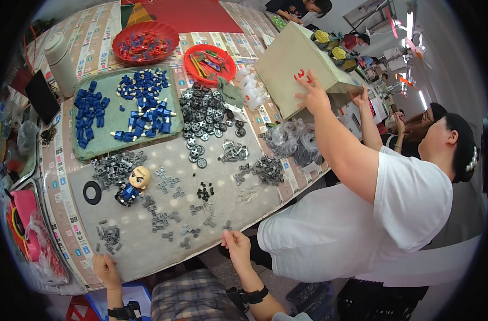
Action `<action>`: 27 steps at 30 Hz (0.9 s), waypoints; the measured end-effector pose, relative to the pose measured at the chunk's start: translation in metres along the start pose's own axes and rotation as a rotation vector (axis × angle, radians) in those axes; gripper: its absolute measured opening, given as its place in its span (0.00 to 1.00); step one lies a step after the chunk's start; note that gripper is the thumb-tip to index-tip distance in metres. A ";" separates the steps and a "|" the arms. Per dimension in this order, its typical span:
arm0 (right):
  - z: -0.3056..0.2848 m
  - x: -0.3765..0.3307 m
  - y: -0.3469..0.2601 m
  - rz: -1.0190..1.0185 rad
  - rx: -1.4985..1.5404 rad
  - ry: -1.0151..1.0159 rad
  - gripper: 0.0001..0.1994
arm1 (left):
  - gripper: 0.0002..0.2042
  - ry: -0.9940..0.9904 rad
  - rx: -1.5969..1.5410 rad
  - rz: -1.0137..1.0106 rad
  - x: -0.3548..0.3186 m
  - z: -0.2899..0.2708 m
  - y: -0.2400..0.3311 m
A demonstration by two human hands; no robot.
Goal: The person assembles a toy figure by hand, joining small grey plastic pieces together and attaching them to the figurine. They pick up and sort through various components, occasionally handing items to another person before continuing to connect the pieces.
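Observation:
My right hand (pixel 237 250) is at the front edge of the table, thumb and fingertips pinching a small grey plastic part (pixel 227 225). At the front left corner my left hand (pixel 106 270) has its fingers curled together; whatever they may hold is hidden. Beside it lies a pile of short grey pieces (pixel 109 236). Between and beyond my hands are loose grey brackets (pixel 159 220), several small black pieces (pixel 205 191) and thin pins (pixel 248 194). A big-headed figurine in blue (pixel 138 178) sits among the grey parts, near a black ring (pixel 92 192).
A co-worker in white holds a tilted cream bin (pixel 289 64) over the right side. Behind stand a green tray (pixel 123 109) of blue parts, black wheels (pixel 201 112), a red bowl (pixel 146 45) and a red tool basket (pixel 210 63). A white bottle (pixel 59 61) stands at far left.

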State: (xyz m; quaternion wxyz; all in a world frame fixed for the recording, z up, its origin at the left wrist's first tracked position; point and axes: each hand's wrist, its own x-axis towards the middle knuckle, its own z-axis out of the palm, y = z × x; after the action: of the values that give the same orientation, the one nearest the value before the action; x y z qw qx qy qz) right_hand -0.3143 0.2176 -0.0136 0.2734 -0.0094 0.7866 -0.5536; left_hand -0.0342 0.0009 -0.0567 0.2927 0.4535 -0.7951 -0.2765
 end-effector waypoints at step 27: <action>-0.020 0.028 0.025 -0.151 -0.059 0.177 0.11 | 0.15 0.021 0.130 0.039 0.004 0.007 0.009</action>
State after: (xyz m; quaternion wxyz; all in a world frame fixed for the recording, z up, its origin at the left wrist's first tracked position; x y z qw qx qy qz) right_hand -0.3397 0.2358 -0.0428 0.1600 -0.0279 0.8206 -0.5479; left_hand -0.0456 0.0023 -0.0544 0.2764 0.4586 -0.8171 -0.2137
